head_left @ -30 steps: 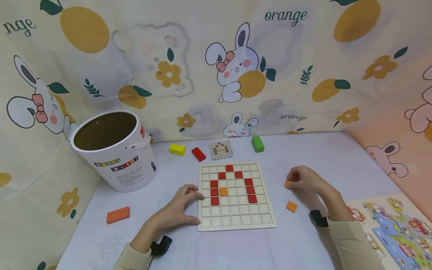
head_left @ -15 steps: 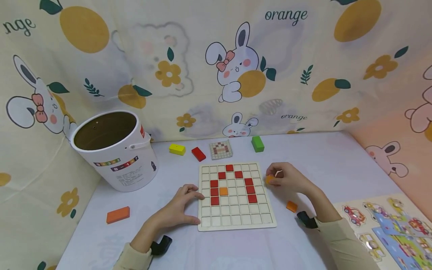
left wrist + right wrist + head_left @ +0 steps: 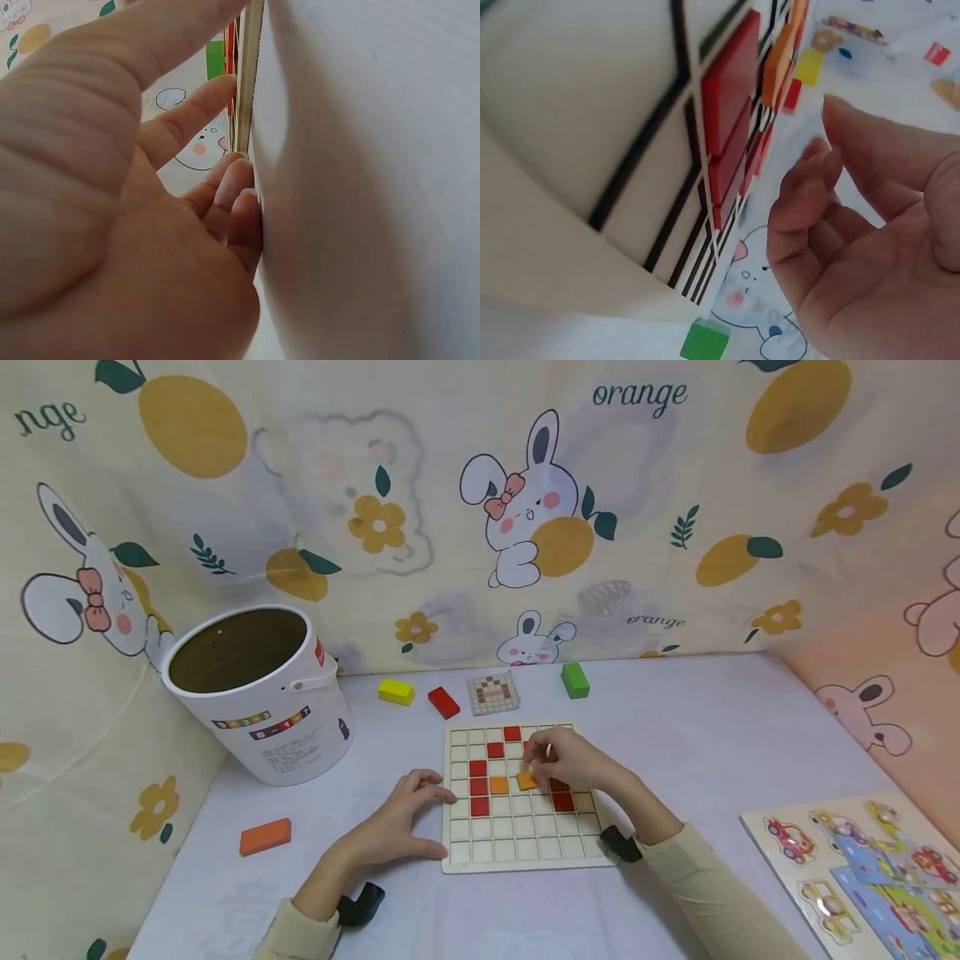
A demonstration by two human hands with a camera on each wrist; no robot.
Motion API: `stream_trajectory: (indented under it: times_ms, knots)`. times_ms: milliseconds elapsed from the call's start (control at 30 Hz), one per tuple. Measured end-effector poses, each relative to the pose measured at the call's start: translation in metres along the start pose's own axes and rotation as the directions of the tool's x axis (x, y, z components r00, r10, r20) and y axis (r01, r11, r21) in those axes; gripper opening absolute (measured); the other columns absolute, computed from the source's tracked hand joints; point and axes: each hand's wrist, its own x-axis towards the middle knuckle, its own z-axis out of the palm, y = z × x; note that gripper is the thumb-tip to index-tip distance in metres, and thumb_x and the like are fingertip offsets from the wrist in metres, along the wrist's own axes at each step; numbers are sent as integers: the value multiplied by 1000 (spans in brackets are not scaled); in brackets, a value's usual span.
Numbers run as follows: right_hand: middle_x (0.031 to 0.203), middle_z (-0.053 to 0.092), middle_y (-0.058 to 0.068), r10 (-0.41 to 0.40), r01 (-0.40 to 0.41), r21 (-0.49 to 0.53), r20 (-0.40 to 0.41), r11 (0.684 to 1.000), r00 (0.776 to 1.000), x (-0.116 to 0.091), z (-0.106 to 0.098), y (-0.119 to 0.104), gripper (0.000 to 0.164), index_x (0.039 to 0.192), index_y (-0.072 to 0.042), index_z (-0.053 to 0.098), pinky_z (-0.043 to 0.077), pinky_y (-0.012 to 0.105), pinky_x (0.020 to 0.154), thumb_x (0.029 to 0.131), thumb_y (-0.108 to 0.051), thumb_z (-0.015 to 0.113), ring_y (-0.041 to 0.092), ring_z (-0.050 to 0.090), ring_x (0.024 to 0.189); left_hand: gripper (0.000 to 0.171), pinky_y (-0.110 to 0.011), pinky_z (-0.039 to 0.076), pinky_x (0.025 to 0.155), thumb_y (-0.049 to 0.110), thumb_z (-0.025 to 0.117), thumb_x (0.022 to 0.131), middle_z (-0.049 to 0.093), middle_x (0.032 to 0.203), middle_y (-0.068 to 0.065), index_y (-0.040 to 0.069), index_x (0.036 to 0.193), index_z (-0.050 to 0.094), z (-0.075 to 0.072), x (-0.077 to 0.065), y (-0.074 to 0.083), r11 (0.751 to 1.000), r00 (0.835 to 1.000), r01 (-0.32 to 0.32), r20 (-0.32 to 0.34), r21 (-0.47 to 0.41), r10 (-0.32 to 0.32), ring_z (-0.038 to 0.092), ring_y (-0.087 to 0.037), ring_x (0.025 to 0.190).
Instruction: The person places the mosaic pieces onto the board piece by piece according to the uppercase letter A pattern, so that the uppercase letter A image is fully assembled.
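Note:
A cream gridded board lies flat, with several red tiles set in an arch. Inside the arch, one orange tile sits in a cell. A second orange tile lies on the board to its right, slightly askew. My right hand is just above that tile; in the right wrist view its thumb and fingertips stand apart from the tile with nothing between them. My left hand rests on the table, fingers spread, thumb and fingertips touching the board's left edge. The right hand covers some red tiles.
A white bucket stands at the back left. Behind the board are a yellow block, a red block, a pattern card and a green block. An orange block lies left, a picture puzzle right.
My right hand has carried an orange tile leftward from the table onto the board and let go. The loose orange tile on the table is now hidden by the right forearm. My left hand stays put.

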Motion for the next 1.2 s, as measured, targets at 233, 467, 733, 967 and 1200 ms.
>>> stream_trajectory:
  times_ms: [233,467,733,967,1200]
  knots:
    - [89,59,5,23,-21,-93,17,995,1000,1,2,-3,20,98,-4,69,47,28,67,82,7,75,18,50,76,64,-58,27,113,36,90,72,34,146,-7,23,128,61,-1,0,3,1000,1000,-6,4,-9,6,28,-30,137]
    - [82,60,4,93,-90,-119,21,989,995,5,8,-7,21,92,-7,69,48,28,69,82,12,72,18,52,78,64,-59,27,113,36,89,72,34,146,-7,23,128,61,-1,-1,5,1000,1000,-6,2,-10,6,28,-31,137]
    - [80,59,0,101,-100,-170,-4,980,995,4,14,-10,17,89,-8,68,48,30,70,82,2,78,17,51,77,64,-59,26,113,35,90,71,35,146,-7,22,127,61,-1,-1,4,1000,1000,-16,-2,-9,16,28,-31,137]
    - [78,59,-1,143,-149,-239,-40,959,989,8,18,-15,20,86,-10,67,47,32,70,78,-6,84,17,52,75,63,-59,27,113,35,90,72,35,146,-7,22,127,61,-1,-1,5,1000,1000,-18,-2,-11,18,28,-31,137]
    - [72,54,-5,123,-123,-300,-20,946,992,10,20,-16,23,80,-13,64,43,31,66,77,-15,87,14,49,71,64,-60,27,113,36,90,72,35,146,-7,22,127,61,0,-1,5,1000,1000,-4,-4,-6,4,28,-32,137]
